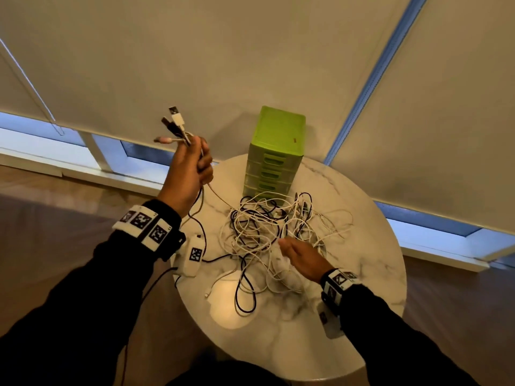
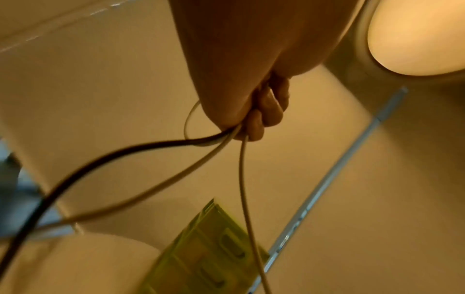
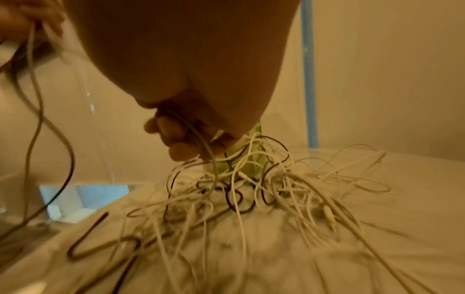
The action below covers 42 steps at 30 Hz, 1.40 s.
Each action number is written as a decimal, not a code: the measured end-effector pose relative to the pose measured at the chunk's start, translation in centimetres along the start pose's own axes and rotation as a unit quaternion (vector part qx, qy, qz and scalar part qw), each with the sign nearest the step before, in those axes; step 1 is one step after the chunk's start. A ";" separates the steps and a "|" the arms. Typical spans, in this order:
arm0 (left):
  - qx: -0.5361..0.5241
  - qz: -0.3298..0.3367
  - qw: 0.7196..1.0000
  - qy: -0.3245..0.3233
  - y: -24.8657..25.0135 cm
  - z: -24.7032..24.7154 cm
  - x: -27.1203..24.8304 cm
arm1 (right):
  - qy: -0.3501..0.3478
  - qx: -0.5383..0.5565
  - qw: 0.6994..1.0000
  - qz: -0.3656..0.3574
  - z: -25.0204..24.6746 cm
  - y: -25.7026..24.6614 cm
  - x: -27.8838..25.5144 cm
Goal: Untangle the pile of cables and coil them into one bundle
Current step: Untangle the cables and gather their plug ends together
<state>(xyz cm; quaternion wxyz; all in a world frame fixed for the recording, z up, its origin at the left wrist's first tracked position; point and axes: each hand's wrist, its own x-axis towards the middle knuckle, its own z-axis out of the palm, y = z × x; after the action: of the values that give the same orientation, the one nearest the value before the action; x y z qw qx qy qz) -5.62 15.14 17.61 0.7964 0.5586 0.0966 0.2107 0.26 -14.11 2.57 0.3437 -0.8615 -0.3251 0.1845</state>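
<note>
A loose pile of thin cables (image 1: pixel 276 235), mostly white with a few black, lies tangled on a round table (image 1: pixel 370 274) with a glossy, grey-veined marble top. The strands loop over one another in open curls; a black loop (image 1: pixel 245 296) trails toward the near edge and a small white plug (image 1: pixel 207 293) lies beside it.

The left hand (image 1: pixel 189 171) is raised above the table's left edge, fingers curled round several cable ends. Their plugs (image 1: pixel 174 123) fan out above the fist: a white USB one, a dark one and a pinkish one. From under the fist a black strand (image 2: pixel 75 175) and pale strands (image 2: pixel 245 189) run down toward the pile.

The right hand (image 1: pixel 302 259) is low over the near side of the pile. In the right wrist view its fingers (image 3: pixel 176 137) are curled, pinching a white strand (image 3: pixel 201 143) that rises out of the tangle.

At the far side of the pile, touching its edge, stands a green plastic drawer unit (image 1: pixel 276 151), boxy, with translucent drawer fronts and slotted handles. Both wrists wear bands with black-and-white square markers (image 1: pixel 145 224). Behind the table hang plain matte blinds (image 1: pixel 250 51) with a blue strip (image 1: pixel 370 82) between them; the floor (image 1: pixel 55 185) is wood.
</note>
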 end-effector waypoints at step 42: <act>0.105 0.027 0.983 0.150 -2.2 -3.0 -2.5 | -0.216 -0.120 0.969 -0.022 0.2 -3.1 5.9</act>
<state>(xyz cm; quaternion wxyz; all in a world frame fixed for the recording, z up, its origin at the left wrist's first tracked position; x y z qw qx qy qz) -8.52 15.96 14.29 0.7039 0.6033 0.2212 0.3027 3.11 -8.28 4.06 0.1632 -0.8286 -0.4306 0.3183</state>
